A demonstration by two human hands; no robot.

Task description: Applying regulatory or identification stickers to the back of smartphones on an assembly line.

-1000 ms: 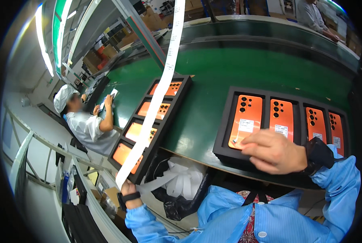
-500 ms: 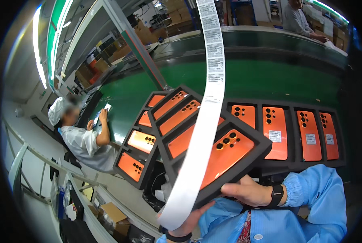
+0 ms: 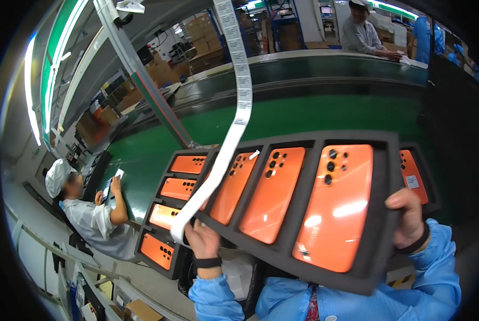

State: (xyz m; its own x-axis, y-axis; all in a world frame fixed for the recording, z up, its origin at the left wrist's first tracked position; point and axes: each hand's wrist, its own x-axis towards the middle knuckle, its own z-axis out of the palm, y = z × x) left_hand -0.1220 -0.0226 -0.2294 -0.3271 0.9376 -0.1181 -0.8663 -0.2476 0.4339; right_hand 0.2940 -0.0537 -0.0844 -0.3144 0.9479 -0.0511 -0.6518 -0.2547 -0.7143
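Observation:
A dark grey foam tray (image 3: 381,214) of orange phones is tilted in the air in front of me. My right hand (image 3: 409,216) grips its right edge, thumb on top. At the tray's near left corner is my left hand (image 3: 203,242), its fingers against the edge and partly hidden. Within the tray, a large orange phone (image 3: 336,208) lies back up, with another orange phone (image 3: 274,195) beside it. A long white label strip (image 3: 218,166) hangs from above, its printed labels higher up; the blank lower end curls beside my left hand.
Another foam tray (image 3: 176,270) of orange phones lies at left. Behind the held tray at right, a labelled orange phone (image 3: 413,176) shows in a further tray. A green belt (image 3: 303,112) runs behind. A seated co-worker (image 3: 95,214) is at left, another person (image 3: 362,35) at far right.
The held tray has swung right and turned, now covering most of the right-hand tray. My right hand moved right to its side edge; my left hand rose. The label strip shifted left in view.

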